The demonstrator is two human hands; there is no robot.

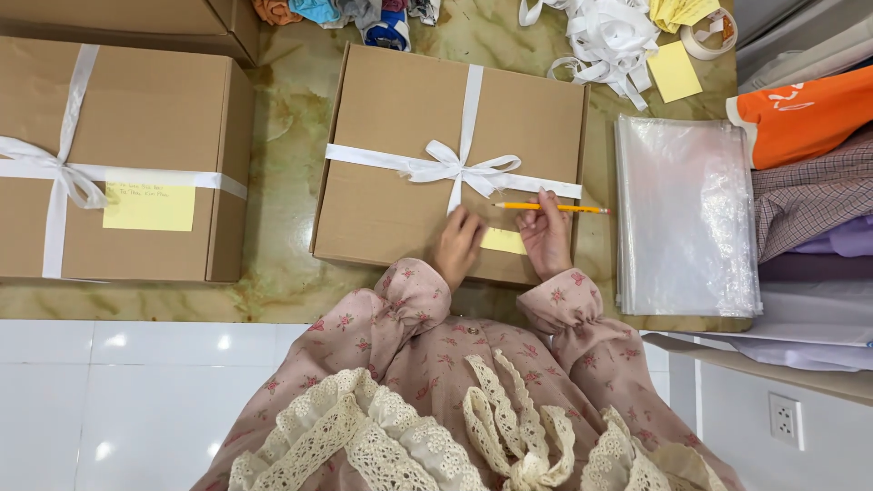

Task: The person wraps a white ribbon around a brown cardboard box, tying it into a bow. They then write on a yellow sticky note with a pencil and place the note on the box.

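Your left hand (pixel 457 247) lies flat, fingers loose, on the yellow note (pixel 505 241) at the box's (pixel 391 200) near edge; your right hand (pixel 546 238) grips the pencil (pixel 551 208); smooth the note down below the ribbon (pixel 452 168), clear of the bow.

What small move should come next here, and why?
Probably press the yellow note flat onto the box. Both hands sit at it: the left hand rests on its edge, and the right hand holds a pencil level, tip off the paper. The other box already has a note stuck under its ribbon.
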